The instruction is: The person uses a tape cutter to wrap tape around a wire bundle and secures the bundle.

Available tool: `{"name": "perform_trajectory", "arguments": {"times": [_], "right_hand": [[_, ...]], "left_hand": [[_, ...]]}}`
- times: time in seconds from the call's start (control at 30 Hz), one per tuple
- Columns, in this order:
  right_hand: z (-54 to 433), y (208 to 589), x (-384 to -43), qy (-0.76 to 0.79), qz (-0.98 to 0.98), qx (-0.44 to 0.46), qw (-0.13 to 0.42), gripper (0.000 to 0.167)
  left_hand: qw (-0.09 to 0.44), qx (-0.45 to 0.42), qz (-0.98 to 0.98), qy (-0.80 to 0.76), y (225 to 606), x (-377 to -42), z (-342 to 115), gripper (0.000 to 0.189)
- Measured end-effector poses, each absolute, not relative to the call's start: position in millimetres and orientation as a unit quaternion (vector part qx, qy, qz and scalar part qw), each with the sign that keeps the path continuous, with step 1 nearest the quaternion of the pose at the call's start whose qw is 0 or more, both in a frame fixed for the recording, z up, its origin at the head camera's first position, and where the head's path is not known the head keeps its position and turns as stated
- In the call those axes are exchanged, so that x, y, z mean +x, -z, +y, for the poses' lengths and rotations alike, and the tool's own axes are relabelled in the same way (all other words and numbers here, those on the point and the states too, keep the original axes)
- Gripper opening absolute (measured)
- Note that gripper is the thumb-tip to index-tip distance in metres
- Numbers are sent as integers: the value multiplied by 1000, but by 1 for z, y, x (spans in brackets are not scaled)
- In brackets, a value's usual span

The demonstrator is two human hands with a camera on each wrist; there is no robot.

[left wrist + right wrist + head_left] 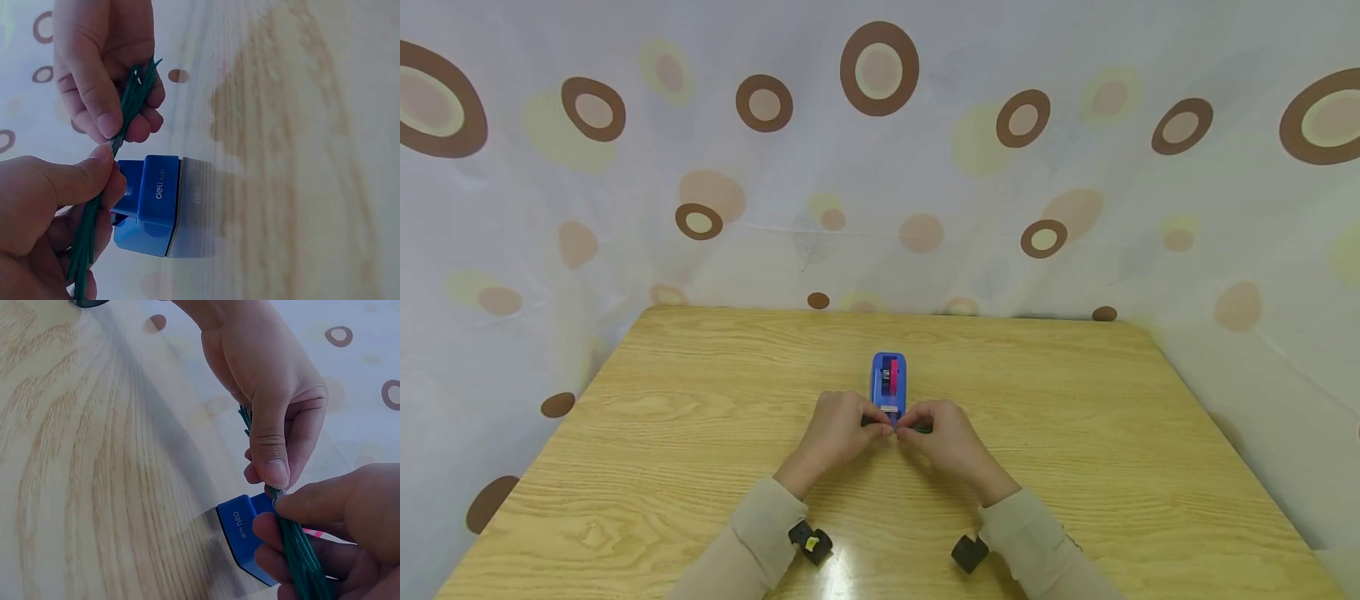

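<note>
Both hands hold a bundle of thin green ties (84, 240), pinched at its middle between thumbs and fingertips. My left hand (838, 429) grips one half, and my right hand (943, 433) grips the other, their fingertips nearly meeting. A small shiny band (279, 495) shows at the middle of the bundle, between the two thumbs. Loose ends of the ties fan out past the fingers in the left wrist view. Just beyond the hands stands a blue tape dispenser (877, 383) marked "deli", with a pink-red wheel (893, 377) in its slot; the fingers overlap its near end.
Under everything lies a light wood-grain table (700, 375). A pale cloth with brown ring patterns (880, 167) hangs behind it and at both sides. Black devices (810, 542) are strapped at the wrists over beige sleeves (1030, 542).
</note>
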State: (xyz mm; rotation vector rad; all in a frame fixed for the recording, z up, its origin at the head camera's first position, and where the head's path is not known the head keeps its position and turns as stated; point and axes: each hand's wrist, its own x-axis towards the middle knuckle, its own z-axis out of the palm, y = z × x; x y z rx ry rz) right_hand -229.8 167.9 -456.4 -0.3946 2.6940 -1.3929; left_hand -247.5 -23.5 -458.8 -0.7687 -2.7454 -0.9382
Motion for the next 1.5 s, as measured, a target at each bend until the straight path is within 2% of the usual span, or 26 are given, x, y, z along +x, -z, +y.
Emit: {"name": "perform_trajectory", "arguments": {"times": [0.53,1.07,1.5], "right_hand": [[164,462,-229,447,884,-140,1,10],[162,462,-227,423,893,-153,-35,8],[161,463,-226,417,897,-140,-45,11]], "left_hand": [[34,-256,-923,286,458,-250,-26,12],[-56,-249,-929,268,450,-256,-26,22],[-50,-221,-923,312,455,-254,-25,12]]}}
